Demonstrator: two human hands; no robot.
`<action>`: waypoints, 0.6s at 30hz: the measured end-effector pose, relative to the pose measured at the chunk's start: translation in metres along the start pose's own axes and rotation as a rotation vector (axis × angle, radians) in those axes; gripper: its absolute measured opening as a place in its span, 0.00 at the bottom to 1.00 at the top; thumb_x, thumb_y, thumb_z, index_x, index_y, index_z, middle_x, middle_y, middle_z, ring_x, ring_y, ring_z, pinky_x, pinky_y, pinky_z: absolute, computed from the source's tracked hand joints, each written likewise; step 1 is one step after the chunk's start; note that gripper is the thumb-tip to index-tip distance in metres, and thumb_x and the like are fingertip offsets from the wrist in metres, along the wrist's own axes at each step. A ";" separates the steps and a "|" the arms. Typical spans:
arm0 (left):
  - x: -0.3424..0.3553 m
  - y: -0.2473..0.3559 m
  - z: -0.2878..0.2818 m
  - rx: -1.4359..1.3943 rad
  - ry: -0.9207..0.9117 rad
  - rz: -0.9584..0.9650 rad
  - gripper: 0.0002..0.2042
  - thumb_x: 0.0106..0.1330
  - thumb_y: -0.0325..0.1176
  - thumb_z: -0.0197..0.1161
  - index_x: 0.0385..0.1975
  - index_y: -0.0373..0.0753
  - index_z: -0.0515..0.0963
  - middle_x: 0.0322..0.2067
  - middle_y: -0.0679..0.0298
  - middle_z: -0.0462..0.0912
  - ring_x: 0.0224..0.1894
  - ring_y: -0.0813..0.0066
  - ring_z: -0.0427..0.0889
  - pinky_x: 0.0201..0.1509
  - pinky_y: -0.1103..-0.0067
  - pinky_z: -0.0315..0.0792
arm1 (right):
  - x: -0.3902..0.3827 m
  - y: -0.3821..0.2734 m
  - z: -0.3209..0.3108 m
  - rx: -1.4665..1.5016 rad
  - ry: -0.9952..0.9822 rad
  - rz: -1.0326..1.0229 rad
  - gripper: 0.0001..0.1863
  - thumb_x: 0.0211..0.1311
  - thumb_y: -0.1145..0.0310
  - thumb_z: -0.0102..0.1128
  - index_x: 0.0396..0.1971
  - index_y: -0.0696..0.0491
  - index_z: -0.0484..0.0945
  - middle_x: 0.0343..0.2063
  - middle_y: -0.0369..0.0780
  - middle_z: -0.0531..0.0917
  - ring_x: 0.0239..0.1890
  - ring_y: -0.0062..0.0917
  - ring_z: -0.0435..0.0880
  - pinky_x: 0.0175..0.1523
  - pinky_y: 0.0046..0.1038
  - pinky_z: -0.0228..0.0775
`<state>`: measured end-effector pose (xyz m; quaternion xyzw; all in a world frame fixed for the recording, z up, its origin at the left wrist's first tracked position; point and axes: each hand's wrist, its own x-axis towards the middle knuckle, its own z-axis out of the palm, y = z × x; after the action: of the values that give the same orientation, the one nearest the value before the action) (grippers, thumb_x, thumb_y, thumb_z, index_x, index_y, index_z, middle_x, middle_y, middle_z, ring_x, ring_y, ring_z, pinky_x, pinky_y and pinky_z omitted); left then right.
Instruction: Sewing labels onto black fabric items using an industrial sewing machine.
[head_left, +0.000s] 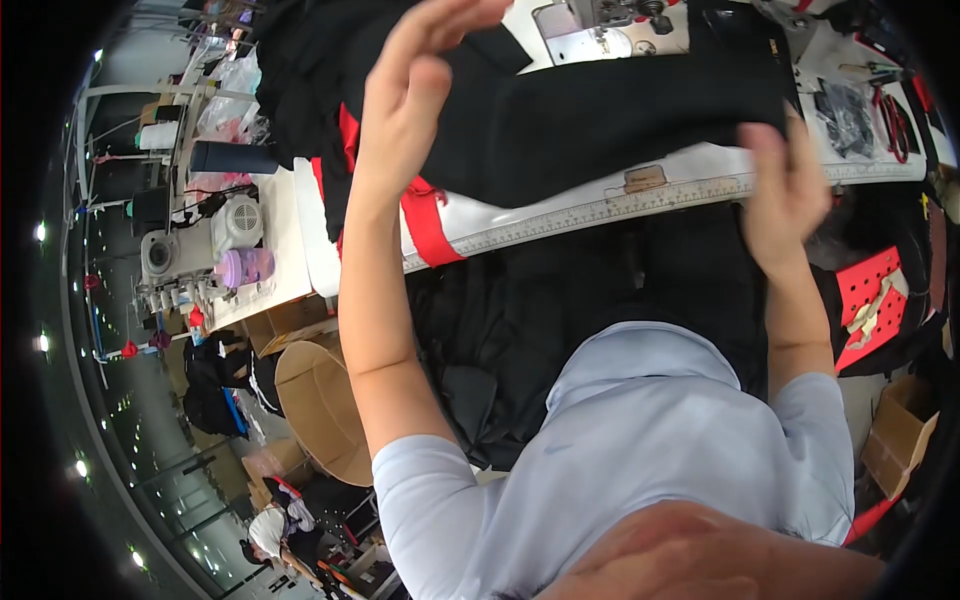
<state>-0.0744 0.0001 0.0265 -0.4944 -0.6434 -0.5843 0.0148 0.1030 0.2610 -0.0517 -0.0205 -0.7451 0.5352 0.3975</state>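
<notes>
My left hand [405, 115] is raised at the top centre-left over dark cloth, fingers loosely bent and apart, nothing visible in them. My right hand [785, 190], slightly blurred, has fingers apart at the right end of a long black fabric piece [610, 115]; I cannot tell whether they touch it. That piece lies across a white sewing table [530, 210] with a ruler [590, 214] along its front edge. A red band [430, 230] hangs over that edge beside my left forearm. The sewing machine's metal plate [560, 35] shows behind the fabric, and a small tan block [644, 179] sits below it.
A bundled dark garment [300, 70] lies back left. Scissors [895, 130] and plastic wrap [845, 125] sit right. A side table [285, 250] holds a purple bottle [247, 267]. Black fabric [560, 290] hangs before me. Cardboard boxes [890, 440] stand low. Another person [270, 530] is lower left.
</notes>
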 end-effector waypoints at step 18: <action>-0.018 0.027 -0.059 1.356 -0.230 -0.030 0.12 0.59 0.28 0.67 0.43 0.39 0.85 0.40 0.58 0.87 0.40 0.58 0.85 0.47 0.68 0.75 | -0.044 0.020 0.086 0.069 -0.592 0.565 0.26 0.72 0.60 0.61 0.59 0.65 0.70 0.33 0.35 0.74 0.32 0.16 0.67 0.40 0.20 0.65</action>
<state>-0.0812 -0.0606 0.0543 -0.4257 -0.8713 0.0036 0.2443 0.0719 0.1825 -0.1028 -0.0559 -0.7740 0.6307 0.0037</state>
